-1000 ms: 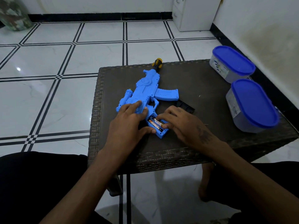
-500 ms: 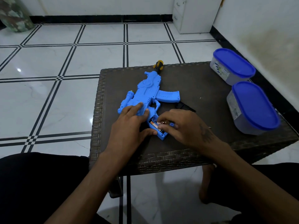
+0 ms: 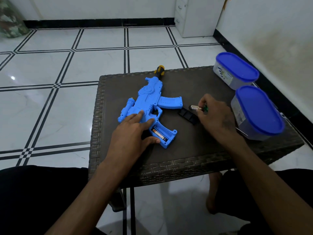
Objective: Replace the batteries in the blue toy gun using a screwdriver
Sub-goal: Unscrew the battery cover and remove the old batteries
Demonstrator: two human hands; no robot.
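Blue toy gun [image 3: 149,106] lies uncovered; your right hand [image 3: 214,116] pinches one removed battery [image 3: 195,108], your left hand [image 3: 133,133] presses flat, another battery [image 3: 158,134] remains.

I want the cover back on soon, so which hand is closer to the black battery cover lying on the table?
Right. The right hand hovers just right of the black battery cover, pinching a battery; the left hand rests on the blue toy gun, farther left.

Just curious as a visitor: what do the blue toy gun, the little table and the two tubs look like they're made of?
Toy gun: moulded plastic, matte blue, with crisp raised ribs. Table: probably plastic moulded as dark brown wicker; its rim shows a regular woven pattern. Two tubs: translucent plastic walls, opaque blue lids with a soft sheen.
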